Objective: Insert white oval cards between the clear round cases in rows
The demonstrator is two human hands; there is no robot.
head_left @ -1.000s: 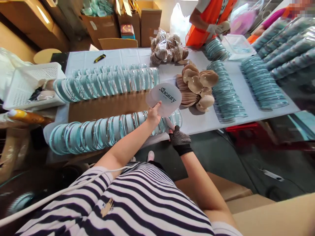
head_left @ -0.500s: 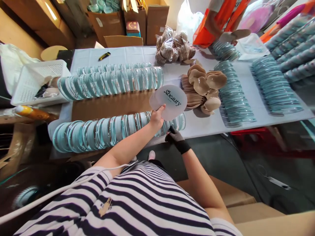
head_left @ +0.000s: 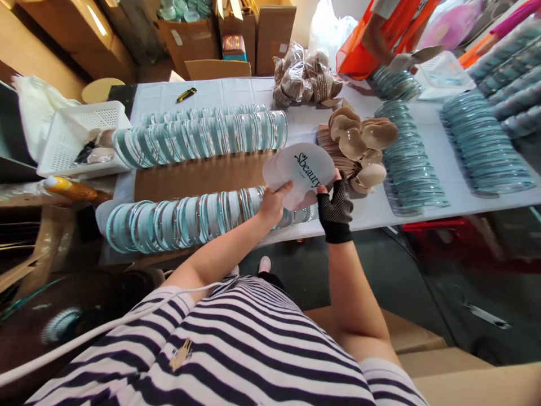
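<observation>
My left hand [head_left: 273, 204] holds a white rounded sheet [head_left: 298, 169], perhaps several stacked, with its thumb on top. Dark lettering reading "beauty" is printed on it. My right hand [head_left: 336, 204], in a black fingerless glove, pinches the sheet's right edge. Below the sheet runs a row of clear bluish round plastic pieces [head_left: 186, 223], partly covered by my left arm. Just right of the sheet lies a pile of beige, shiny cup-shaped pieces [head_left: 353, 144].
Another row of round plastic pieces [head_left: 203, 132] lies across the table. More stacks [head_left: 416, 163] stand at right. Bagged beige pieces [head_left: 302, 76], a yellow-black cutter [head_left: 186, 95] and a white basket [head_left: 87, 127] are around. A co-worker in an orange vest [head_left: 366, 39] works opposite.
My right hand has risen from beside the near row to the right edge of the printed sheet. The left hand keeps its hold, and the view has shifted slightly.
</observation>
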